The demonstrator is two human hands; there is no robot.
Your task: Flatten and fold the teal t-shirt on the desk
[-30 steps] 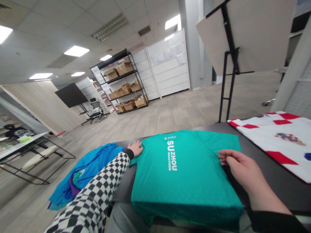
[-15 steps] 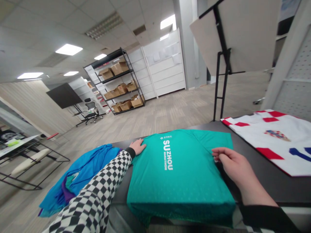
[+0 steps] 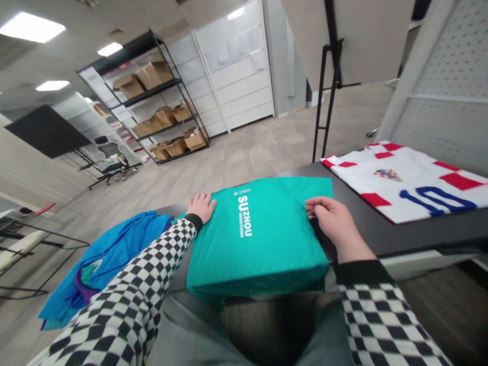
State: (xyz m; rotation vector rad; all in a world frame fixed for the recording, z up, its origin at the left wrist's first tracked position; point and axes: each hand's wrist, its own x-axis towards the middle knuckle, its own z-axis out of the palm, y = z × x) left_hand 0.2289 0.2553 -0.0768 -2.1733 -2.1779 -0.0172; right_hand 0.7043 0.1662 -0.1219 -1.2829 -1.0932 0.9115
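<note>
A green T-shirt (image 3: pixel 282 229) with white "SUZHOU MARATHON" lettering lies spread on the dark table, its lower end hanging over the near edge. My left hand (image 3: pixel 201 206) rests flat on the shirt's left side by the shoulder, fingers spread. At the right side, just below the sleeve, my right hand (image 3: pixel 331 221) is closed with thumb and fingers pinched on the shirt's edge. The left sleeve is partly hidden by my left hand and cuff.
A crumpled blue garment (image 3: pixel 114 254) with purple parts lies at the table's left end. A white and red checked jersey (image 3: pixel 415 180) lies flat on the dark table (image 3: pixel 366 231) to the right. Behind stand a black board stand (image 3: pixel 324 107) and a shelf with boxes (image 3: pixel 152 101).
The view has tilted down and shifted right, showing more of my lap and the jersey's number. Both hands stay at nearly the same places on the T-shirt; my left fingers look more spread.
</note>
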